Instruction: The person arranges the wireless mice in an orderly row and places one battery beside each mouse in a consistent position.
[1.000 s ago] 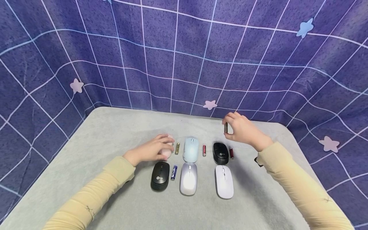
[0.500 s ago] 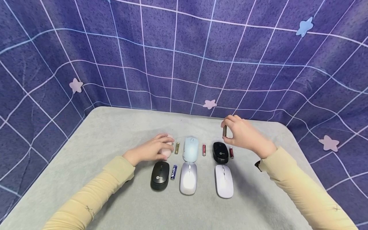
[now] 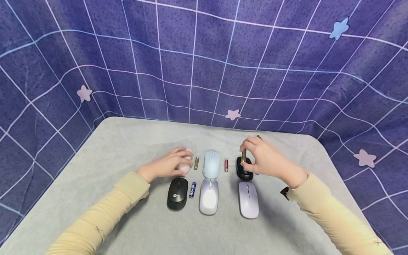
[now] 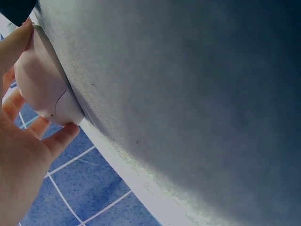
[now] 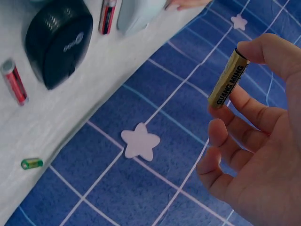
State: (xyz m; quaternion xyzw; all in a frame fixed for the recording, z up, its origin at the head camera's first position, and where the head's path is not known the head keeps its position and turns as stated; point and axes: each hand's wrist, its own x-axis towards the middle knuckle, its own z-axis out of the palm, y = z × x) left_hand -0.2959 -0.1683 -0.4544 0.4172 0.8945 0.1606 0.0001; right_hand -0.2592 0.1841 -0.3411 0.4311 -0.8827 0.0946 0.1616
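Between thumb and fingers, my right hand (image 3: 271, 159) pinches a gold battery (image 5: 228, 79) lettered GUANG MING, held up off the table. In the head view it hovers over the far edge of the right black mouse (image 3: 244, 175). My left hand (image 3: 164, 165) grips a pink mouse (image 4: 40, 77) around its sides; the fingers cover much of it in the head view. A second gold battery (image 3: 196, 163) lies just right of that hand. Beside the right black mouse is a red battery (image 5: 15, 82), mostly hidden by my right hand in the head view.
A light blue mouse (image 3: 211, 164) and another red battery (image 3: 226, 165) lie between the hands. Nearer are a black mouse (image 3: 177, 193), blue battery (image 3: 192, 190), silver mouse (image 3: 209, 198) and pale lavender mouse (image 3: 249, 200). A green battery (image 5: 32, 164) lies near the table's far edge.
My right hand has come nearer and slightly left with the gold battery, over the right black mouse. A green battery now shows behind it. My left hand stays on the pink mouse.
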